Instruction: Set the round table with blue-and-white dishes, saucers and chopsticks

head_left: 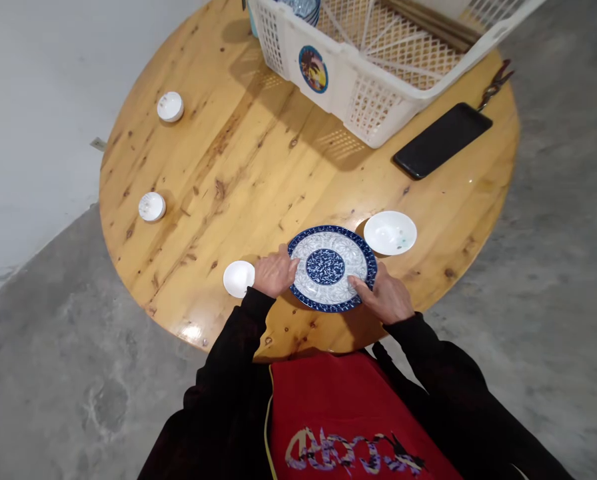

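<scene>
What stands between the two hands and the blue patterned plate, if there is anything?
Nothing visible: the left hand holds the patterned plate at its left edge, the right hand at its right. The small white bowl sits left of the left hand.

The scene is viewed by one head-worn camera, pointed forward and steeply down past the wearer's red garment. The round wooden table is seen from near above, its far edge cropped.
</scene>
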A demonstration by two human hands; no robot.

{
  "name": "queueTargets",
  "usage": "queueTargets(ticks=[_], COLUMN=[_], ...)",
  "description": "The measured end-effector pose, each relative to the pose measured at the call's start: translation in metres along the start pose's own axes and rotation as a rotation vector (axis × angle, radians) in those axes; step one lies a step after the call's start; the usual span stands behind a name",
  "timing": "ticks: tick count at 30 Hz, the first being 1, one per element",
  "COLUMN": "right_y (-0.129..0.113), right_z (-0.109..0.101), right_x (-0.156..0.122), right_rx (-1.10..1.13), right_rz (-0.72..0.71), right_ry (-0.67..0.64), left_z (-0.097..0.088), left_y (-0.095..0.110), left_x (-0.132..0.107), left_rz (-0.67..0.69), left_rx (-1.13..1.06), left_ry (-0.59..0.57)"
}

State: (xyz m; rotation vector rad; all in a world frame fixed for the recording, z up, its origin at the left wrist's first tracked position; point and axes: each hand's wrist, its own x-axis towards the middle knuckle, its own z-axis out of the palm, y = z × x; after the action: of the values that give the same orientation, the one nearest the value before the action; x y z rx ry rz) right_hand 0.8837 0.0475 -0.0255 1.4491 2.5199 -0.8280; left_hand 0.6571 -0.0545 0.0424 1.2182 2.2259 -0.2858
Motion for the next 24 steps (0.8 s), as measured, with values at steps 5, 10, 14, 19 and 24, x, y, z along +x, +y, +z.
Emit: queueTargets(ticks=[5,10,14,19,24], right_y=[-0.001,-0.003,-0.011,-0.021,-0.025], right_z=[-0.002,-0.004,-0.008,-0.014,-0.016], right_x=[0.001,-0.001,-0.004,-0.006,-0.007], right_rx=[-0.056,-0.110,-0.221,-0.290,-0.303], right_rz=[-0.002,0.028,0.035,0.058,0.095], right_ry=[-0.022,-0.043,-0.035,-0.076,-0.096], left_z=[-0.004,-0.003,0.001,0.006,0.003], left_y=[0.003,0.004,0.002,-0.001,-0.002], left_x=[0.000,0.002,0.003,0.005,0.004], left_rz=[-0.003,0.005,-0.010,-0.015,-0.070], left_rx=[0.043,0.030,0.034,0.018,-0.079], left_ry=[-0.030,-0.056,-0.042,-0.027,0.045])
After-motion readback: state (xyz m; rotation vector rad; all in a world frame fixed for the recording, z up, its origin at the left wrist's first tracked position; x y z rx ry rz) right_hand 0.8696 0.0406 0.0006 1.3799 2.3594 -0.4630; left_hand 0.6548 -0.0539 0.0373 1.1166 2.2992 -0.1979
